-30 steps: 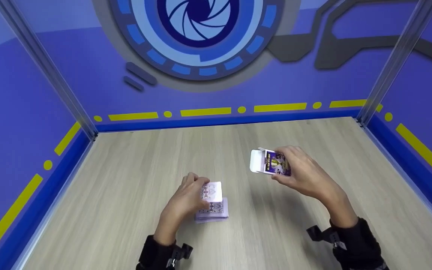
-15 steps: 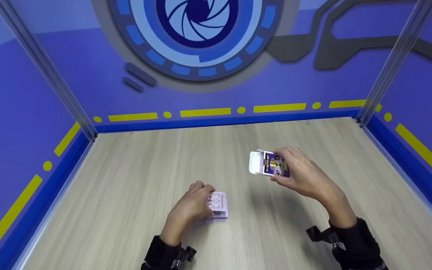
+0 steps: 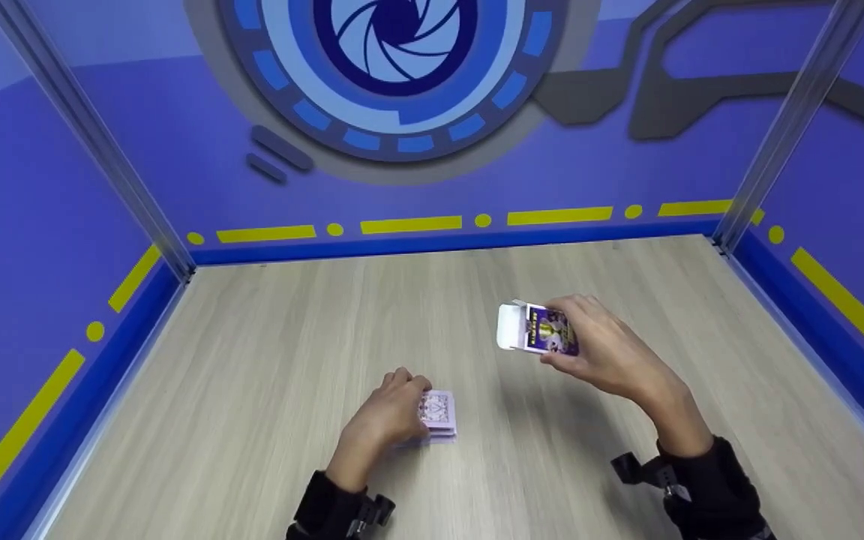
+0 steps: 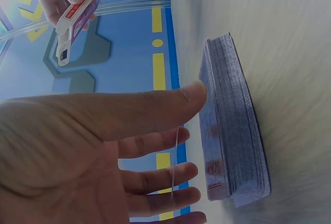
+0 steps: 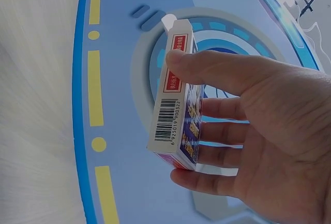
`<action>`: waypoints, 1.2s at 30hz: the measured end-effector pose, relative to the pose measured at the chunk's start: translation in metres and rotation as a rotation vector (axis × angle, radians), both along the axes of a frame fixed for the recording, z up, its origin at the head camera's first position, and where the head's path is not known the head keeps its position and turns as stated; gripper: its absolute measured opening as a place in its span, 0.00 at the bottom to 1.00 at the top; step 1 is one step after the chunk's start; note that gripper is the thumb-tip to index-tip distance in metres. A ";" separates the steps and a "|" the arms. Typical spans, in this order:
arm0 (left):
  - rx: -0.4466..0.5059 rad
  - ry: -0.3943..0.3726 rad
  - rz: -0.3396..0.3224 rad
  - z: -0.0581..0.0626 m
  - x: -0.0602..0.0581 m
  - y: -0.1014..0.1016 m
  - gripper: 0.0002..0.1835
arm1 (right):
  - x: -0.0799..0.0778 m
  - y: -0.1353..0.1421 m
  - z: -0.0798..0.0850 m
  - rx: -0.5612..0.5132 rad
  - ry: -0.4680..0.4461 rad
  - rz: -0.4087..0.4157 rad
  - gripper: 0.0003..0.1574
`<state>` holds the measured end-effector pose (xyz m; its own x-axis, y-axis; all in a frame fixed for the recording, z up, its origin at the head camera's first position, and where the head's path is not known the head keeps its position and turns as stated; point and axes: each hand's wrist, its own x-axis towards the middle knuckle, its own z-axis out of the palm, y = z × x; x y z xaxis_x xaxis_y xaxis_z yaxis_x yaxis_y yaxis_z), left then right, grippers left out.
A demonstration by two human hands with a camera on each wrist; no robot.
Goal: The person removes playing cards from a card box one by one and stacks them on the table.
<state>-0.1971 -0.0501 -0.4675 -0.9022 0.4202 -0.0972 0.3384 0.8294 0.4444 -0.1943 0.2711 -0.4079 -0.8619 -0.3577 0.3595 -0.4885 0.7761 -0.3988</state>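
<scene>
A deck of cards [image 3: 439, 411] with a patterned purple-pink back lies on the table. Its stacked edges show in the left wrist view, where the deck [image 4: 235, 120] has layers slightly out of line. My left hand [image 3: 391, 409] is at the deck's left end, thumb toward me and fingers on the far side. In the left wrist view this left hand [image 4: 98, 146] has a straight thumb with its tip right at the deck's upper edge; a thin pale line crosses the fingers. My right hand [image 3: 612, 345] grips a purple card box [image 3: 552, 331] above the table, its white flap hanging out to the left.
The wood-grain table [image 3: 289, 322] is enclosed by blue printed wall panels [image 3: 132, 165] with yellow markings. Metal corner posts [image 3: 784, 127] rise at the back left and back right. Black wrist bands [image 3: 709, 487] with small cameras sit on both wrists.
My left hand has come down and slightly right, lowering cards onto the deck, which now looks more evenly stacked. The right hand and the card box have hardly moved.
</scene>
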 end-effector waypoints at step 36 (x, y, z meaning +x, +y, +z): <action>-0.042 -0.047 -0.006 -0.011 -0.002 0.001 0.35 | 0.000 -0.002 0.000 0.010 -0.035 -0.011 0.44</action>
